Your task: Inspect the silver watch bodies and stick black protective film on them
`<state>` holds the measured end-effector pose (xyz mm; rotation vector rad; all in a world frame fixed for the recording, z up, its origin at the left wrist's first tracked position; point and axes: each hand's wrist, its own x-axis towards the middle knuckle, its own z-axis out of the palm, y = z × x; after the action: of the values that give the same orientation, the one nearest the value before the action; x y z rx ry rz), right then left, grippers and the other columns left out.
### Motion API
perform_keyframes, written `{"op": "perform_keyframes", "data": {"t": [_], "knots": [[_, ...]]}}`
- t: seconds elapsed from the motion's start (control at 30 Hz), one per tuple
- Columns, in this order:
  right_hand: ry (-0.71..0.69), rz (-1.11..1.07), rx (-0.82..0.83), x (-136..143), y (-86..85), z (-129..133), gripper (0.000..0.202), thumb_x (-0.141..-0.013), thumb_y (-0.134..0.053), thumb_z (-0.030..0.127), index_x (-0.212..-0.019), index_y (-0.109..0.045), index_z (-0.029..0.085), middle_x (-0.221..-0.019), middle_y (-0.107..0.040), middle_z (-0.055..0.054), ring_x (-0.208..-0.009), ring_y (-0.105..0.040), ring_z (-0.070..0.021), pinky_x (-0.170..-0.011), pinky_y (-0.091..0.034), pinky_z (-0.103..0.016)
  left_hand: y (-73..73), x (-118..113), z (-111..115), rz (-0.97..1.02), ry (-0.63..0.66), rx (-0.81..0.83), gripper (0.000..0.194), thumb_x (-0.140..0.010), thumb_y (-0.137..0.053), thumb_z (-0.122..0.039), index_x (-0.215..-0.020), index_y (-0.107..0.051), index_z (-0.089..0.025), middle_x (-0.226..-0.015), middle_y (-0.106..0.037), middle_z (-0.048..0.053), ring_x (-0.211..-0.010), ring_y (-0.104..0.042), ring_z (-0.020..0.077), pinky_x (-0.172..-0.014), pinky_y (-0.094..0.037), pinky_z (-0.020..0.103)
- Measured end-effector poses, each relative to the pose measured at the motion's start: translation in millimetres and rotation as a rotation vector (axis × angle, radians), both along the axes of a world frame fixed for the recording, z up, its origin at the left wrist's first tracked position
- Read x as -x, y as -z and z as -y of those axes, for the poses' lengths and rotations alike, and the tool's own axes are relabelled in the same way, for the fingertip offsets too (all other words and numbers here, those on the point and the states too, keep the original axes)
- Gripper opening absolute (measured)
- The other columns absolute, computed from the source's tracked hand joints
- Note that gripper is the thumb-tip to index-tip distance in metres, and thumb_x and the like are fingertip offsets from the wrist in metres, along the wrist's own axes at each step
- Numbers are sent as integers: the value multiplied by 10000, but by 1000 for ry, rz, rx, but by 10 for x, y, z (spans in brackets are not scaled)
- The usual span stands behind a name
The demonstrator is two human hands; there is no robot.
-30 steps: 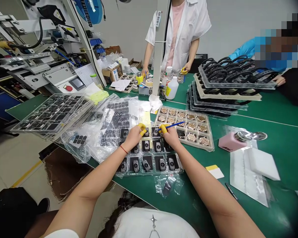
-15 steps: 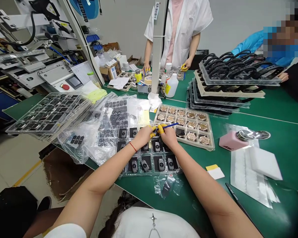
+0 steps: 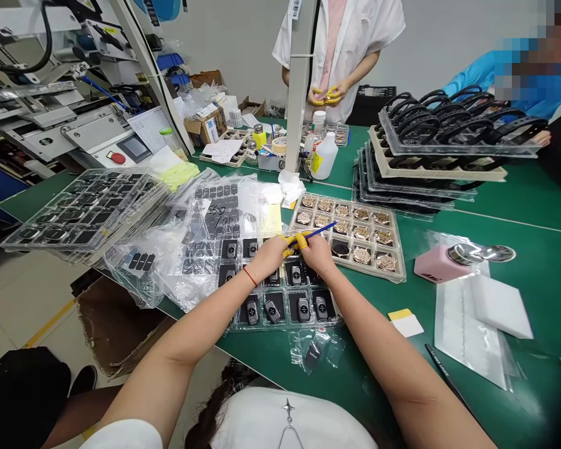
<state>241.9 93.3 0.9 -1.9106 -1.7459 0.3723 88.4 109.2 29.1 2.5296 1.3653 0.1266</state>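
Observation:
My left hand (image 3: 272, 254) and my right hand (image 3: 312, 251) meet above a clear tray (image 3: 283, 325) of dark watch bodies. Both wear yellow finger covers. A thin blue tool (image 3: 321, 229) sticks out up and to the right from my right hand, whose fingers are closed on it. My left fingers are pinched together close to the right ones; what they hold is too small to make out. Just beyond my right hand lies a beige tray (image 3: 397, 278) with round gold-coloured parts and one black round part (image 3: 340, 248).
Stacked trays with black straps (image 3: 458, 146) stand at right, near a pink bottle (image 3: 437, 264) and white foam (image 3: 502, 305). Watch trays (image 3: 81, 209) and plastic bags (image 3: 144, 274) lie left. A post (image 3: 299, 93) rises behind; a person in white (image 3: 346, 56) stands beyond.
The blue tool has tilted more steeply in my right hand. Across the table, the other person's hands have come together in front of the body. The view has shifted slightly.

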Motion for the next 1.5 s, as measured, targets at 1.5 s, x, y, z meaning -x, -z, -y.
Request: {"op": "perform_keyframes", "data": {"t": [1.5], "knots": [[29,-323,-137,-42,25,50,338,-884,-418,276,-705,-690,184,-811,-716,-78,-790,-665,-233,-712,-487,-315,9,0,30,28,63,-66,219,-920,-490,-241,-1079,-623,-167,-911,-594,85,-827,-592,218,-749,-466,299]]}}
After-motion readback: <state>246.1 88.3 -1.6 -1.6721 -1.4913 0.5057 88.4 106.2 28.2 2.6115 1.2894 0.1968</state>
